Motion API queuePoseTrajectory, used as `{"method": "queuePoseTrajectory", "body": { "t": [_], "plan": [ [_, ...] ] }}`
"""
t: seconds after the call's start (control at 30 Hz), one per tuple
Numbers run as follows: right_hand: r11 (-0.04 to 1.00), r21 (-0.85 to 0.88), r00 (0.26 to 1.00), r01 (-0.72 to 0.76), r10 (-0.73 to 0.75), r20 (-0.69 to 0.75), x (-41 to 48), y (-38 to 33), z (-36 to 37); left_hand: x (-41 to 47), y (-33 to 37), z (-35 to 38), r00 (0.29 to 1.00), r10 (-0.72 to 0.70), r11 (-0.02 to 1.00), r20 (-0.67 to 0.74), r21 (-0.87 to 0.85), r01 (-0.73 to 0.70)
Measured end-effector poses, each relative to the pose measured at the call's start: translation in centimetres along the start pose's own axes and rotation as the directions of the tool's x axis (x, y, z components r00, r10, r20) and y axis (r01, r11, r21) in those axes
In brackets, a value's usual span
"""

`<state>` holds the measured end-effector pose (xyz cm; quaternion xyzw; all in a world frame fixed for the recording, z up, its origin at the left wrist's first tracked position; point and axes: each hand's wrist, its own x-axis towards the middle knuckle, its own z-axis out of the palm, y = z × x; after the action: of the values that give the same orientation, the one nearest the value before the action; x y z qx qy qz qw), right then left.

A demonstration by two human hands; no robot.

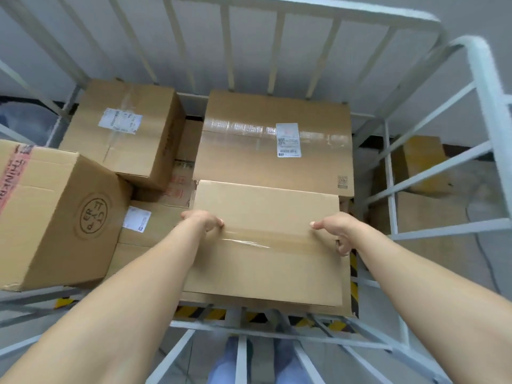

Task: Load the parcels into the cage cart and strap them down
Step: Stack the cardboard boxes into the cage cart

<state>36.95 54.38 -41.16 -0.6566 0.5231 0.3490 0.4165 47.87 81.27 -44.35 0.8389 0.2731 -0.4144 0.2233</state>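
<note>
Behind everything we see a plain pale grey wall (471, 9), flat and unmarked, under soft, even light that casts no hard shadows. At the right a dark skirting strip (457, 148) runs along its foot. The floor (471, 267) is pale grey and smooth, with a dull sheen. At the right stand 2 boxes, close to the wall: a yellowish carton (421, 162) on top of a larger brown carton (429, 217). A thin dark cable (477, 239) trails over the floor beside them. At the far left we make out a dark bluish shape (19, 112), too blurred to name
</note>
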Motion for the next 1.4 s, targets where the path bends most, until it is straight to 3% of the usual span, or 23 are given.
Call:
{"method": "queuePoseTrajectory", "body": {
  "t": [0.07,0.33,0.43,0.53,0.6,0.67,0.8,0.9,1.07,1.2,1.4],
  "plan": [
    [0.999,0.033,1.000,0.002,-0.002,-0.011,0.4,0.4,0.0,0.5,0.4,0.5,0.997,0.015,0.999,0.078,-0.040,-0.012],
    [0.980,0.152,0.976,0.131,-0.101,-0.191,4.8,0.0,0.6,4.0,0.5,4.5,0.998,0.059,0.995,-0.038,-0.078,-0.062],
    [0.977,0.175,0.971,0.122,-0.081,-0.224,5.5,-0.5,1.1,4.1,0.8,4.6,0.999,0.043,0.995,0.007,-0.096,-0.042],
    [0.992,0.056,0.941,0.109,-0.085,-0.326,4.4,-0.7,1.4,2.8,1.3,3.4,0.997,0.064,0.993,0.034,-0.098,-0.061],
    [0.989,-0.038,0.916,0.140,-0.144,-0.376,2.8,-1.4,1.0,1.1,2.1,2.4,0.991,0.123,0.992,-0.050,-0.033,-0.124],
    [0.970,-0.129,0.898,0.208,-0.241,-0.367,0.5,-2.8,0.1,-1.5,3.4,1.2,0.966,0.227,0.974,-0.125,0.036,-0.224],
    [0.870,-0.331,0.820,0.367,-0.470,-0.327,-6.4,-5.6,-2.6,-7.7,6.5,-2.1,0.868,0.481,0.873,-0.124,0.155,-0.461],
    [0.736,-0.470,0.717,0.487,-0.644,-0.265,-12.7,-7.0,-4.6,-12.9,8.0,-5.0,0.714,0.679,0.717,-0.169,0.362,-0.596],
    [0.507,-0.730,0.461,0.458,-0.838,-0.292,-22.3,-7.5,-7.6,-22.0,9.7,-8.5,0.311,0.932,0.350,-0.184,0.680,-0.645],
    [0.405,-0.841,0.265,0.358,-0.908,-0.324,-28.7,-5.8,-10.1,-29.6,10.2,-10.0,0.008,0.984,0.145,-0.177,0.779,-0.610],
    [0.415,-0.882,0.123,0.223,-0.910,-0.396,-36.2,-1.1,-14.4,-38.3,9.7,-10.0,-0.369,0.916,-0.049,-0.155,0.872,-0.487]
  ]
}}
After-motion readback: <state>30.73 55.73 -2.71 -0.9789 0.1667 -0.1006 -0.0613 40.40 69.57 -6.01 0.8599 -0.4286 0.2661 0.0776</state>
